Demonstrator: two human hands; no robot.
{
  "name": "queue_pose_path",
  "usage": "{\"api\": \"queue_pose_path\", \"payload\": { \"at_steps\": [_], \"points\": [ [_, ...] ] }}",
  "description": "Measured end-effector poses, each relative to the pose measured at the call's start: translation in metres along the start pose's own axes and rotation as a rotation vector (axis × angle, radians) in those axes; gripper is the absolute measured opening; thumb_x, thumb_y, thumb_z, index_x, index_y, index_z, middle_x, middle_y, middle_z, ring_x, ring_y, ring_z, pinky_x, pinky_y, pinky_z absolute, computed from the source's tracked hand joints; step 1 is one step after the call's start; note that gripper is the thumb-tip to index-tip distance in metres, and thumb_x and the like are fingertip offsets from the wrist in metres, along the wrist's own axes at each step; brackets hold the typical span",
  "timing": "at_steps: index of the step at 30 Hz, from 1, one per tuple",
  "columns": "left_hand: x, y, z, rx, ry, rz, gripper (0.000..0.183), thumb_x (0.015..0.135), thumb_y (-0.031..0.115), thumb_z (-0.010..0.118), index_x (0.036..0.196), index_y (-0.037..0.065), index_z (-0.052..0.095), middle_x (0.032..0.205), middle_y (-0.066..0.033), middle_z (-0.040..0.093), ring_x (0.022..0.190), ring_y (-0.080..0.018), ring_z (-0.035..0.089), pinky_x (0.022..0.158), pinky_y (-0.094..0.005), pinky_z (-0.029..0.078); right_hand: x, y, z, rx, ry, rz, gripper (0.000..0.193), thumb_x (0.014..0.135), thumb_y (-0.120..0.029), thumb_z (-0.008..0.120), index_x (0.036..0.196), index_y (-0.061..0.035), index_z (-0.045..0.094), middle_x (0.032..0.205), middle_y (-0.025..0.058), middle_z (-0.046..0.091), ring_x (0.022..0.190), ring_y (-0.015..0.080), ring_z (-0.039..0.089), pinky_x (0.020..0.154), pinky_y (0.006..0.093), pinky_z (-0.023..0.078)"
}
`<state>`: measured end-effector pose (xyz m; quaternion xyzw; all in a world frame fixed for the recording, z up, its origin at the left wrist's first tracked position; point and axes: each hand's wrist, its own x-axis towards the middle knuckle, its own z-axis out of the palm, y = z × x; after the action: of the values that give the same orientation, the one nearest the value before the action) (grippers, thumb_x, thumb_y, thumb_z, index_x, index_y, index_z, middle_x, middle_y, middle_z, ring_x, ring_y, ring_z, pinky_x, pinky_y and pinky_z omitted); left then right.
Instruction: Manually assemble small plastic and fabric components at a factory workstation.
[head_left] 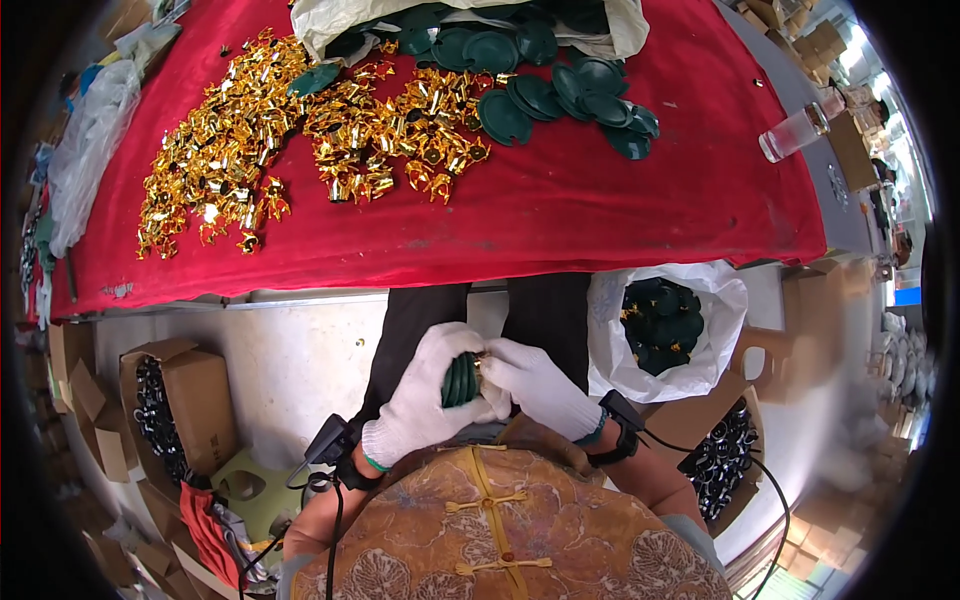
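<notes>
Both of my hands wear white knit gloves and meet over my lap. My left hand (425, 390) is wrapped round a stack of dark green discs (460, 380) held on edge. My right hand (535, 385) pinches a small gold metal piece (481, 361) against the stack's upper right side; the fingers cover most of it. On the red-covered table ahead lies a wide heap of small shiny gold pieces (235, 130). Loose green discs (535, 97) lie to the right of that heap, below the mouth of a white sack (625, 30) with more discs in it.
Beside my right knee an open white bag (715, 345) holds green discs with gold pieces. Cardboard boxes (205, 410) of dark parts stand on the floor at both sides. A clear glass (790, 135) lies near the right edge of the red cloth (600, 220). Cables trail from both wrists.
</notes>
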<state>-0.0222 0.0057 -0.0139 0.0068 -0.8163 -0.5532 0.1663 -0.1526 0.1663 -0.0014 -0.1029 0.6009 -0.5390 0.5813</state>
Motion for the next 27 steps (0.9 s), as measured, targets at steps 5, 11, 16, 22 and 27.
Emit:
{"api": "queue_pose_path", "payload": {
  "at_steps": [5,11,16,22,27],
  "points": [
    [-0.011,0.003,-0.005,-0.458,0.042,-0.390,0.069,0.076,0.000,0.089,0.134,0.007,0.053,0.126,-0.0079,0.055,0.116,-0.0152,0.057,0.100,-0.0348,0.051,-0.007,-0.011,0.002,-0.301,-0.057,-0.102,0.030,0.105,-0.014,0.058,0.130,0.0012,0.065,0.088,0.0079,0.069,0.074,0.0126,0.066,0.069,0.0288,0.055],
    [-0.014,0.008,-0.013,-0.529,-0.006,-0.482,0.067,0.079,-0.002,0.082,0.138,0.007,0.052,0.127,-0.0041,0.054,0.120,-0.0125,0.054,0.106,-0.0301,0.045,-0.004,-0.007,0.003,-0.756,-0.035,-0.335,0.030,0.101,-0.012,0.061,0.128,0.0004,0.066,0.099,0.0221,0.073,0.082,0.0288,0.075,0.074,0.0374,0.058],
    [-0.010,0.011,-0.014,-0.729,0.090,-0.563,0.068,0.078,-0.003,0.083,0.138,0.008,0.053,0.130,-0.0026,0.054,0.121,-0.0124,0.053,0.109,-0.0294,0.043,0.000,-0.001,0.006,-0.742,0.041,-0.530,0.034,0.098,-0.017,0.067,0.129,-0.0028,0.063,0.107,0.0213,0.073,0.091,0.0390,0.074,0.078,0.0439,0.058],
    [-0.011,0.009,-0.008,-0.948,0.143,-0.579,0.065,0.080,-0.005,0.081,0.137,0.008,0.054,0.130,-0.0020,0.054,0.123,-0.0125,0.053,0.111,-0.0307,0.042,0.003,0.007,0.005,-0.824,0.125,-0.693,0.040,0.096,-0.022,0.071,0.130,-0.0046,0.062,0.108,0.0209,0.072,0.091,0.0412,0.072,0.076,0.0481,0.058],
    [-0.011,0.011,-0.008,-0.962,0.114,-0.568,0.064,0.080,-0.005,0.082,0.136,0.008,0.053,0.130,-0.0022,0.054,0.124,-0.0125,0.052,0.111,-0.0305,0.042,0.000,-0.002,0.007,-0.979,0.130,-0.616,0.033,0.097,-0.024,0.069,0.123,-0.0041,0.066,0.094,0.0197,0.073,0.082,0.0388,0.073,0.071,0.0473,0.058]
  ]
}}
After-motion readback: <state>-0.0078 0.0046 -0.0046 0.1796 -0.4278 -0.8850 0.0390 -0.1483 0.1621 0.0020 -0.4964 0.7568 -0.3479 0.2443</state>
